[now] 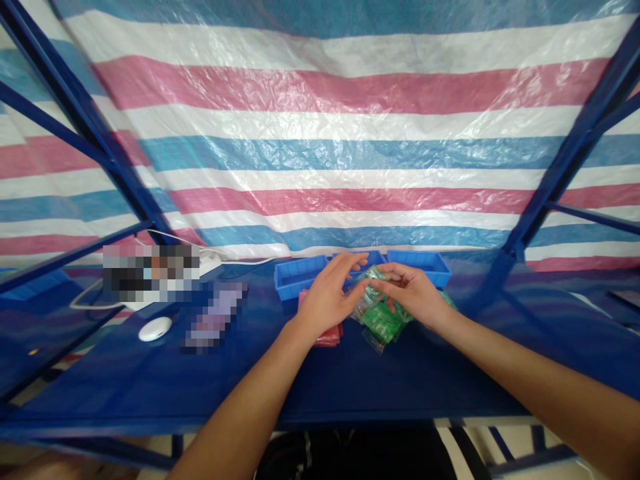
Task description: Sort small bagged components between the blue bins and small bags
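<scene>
My right hand [413, 293] is closed, its thumb and fingers pinching a small clear plastic packet [374, 275] with something greenish inside. My left hand [330, 293] is held at the packet's left side, fingers stretched and apart from the thumb; the thumb tip is at the packet's edge, and I cannot tell if it touches. Below both hands lies a loose pile of green packets [384, 323] in shiny clear film. A stack of red packets [329, 335] sits partly hidden under my left hand and wrist.
Blue plastic bins [301, 277] stand in a row along the back of the blue table [400, 387], another bin [425, 265] at right. To the left lie a white rounded object [155, 329], a blurred-out flat item [215, 317] and a white power strip [210, 269] with cables. Striped sheeting [340, 160] hangs behind.
</scene>
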Demonstrator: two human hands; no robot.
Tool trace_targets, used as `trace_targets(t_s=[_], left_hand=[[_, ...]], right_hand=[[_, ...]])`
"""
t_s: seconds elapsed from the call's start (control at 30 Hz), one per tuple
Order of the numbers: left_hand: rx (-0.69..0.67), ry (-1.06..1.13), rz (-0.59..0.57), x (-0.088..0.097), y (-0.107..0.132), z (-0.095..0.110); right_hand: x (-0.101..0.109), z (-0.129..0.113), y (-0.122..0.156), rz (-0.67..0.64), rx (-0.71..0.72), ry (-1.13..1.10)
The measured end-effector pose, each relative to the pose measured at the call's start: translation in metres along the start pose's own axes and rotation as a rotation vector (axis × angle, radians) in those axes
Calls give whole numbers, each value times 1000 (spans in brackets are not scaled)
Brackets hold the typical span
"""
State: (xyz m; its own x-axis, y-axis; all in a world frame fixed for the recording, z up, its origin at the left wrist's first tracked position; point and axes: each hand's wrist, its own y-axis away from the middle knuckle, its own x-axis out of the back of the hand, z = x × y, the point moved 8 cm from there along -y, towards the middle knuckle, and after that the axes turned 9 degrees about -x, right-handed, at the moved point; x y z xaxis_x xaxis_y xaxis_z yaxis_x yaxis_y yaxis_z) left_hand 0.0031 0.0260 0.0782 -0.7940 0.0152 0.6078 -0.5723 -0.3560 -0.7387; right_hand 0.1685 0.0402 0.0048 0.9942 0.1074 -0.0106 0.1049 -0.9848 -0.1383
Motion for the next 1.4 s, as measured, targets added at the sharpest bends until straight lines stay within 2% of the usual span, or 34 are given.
trace_targets(t_s=[0.2, 0.4, 0.57, 0.77, 0.93, 1.13, 1.27, 1.4], left_hand=[[-165, -44, -91, -7, 0, 11], [-199, -36, -64, -8, 0, 9], [-141, -20, -30, -1, -2, 6], [24, 27, 35, 5, -1, -7], [113, 113, 41, -1, 2, -15], [17, 27, 111, 10, -2, -5], [36, 116, 32, 1, -2, -3], [54, 169, -47, -8, 1, -2]], right_hand=[[5, -6, 3, 37, -38, -147], [5, -4, 2, 28, -106, -213], [-1, -9, 7, -46, -165, -239], [-8, -16, 9, -98, -65, -59], [-5, -10, 7, -56, -38, 44], [12, -11, 2, 122, -7, 20], [17, -16, 3, 171, 48, 56], [7, -21, 7, 92, 96, 170]])
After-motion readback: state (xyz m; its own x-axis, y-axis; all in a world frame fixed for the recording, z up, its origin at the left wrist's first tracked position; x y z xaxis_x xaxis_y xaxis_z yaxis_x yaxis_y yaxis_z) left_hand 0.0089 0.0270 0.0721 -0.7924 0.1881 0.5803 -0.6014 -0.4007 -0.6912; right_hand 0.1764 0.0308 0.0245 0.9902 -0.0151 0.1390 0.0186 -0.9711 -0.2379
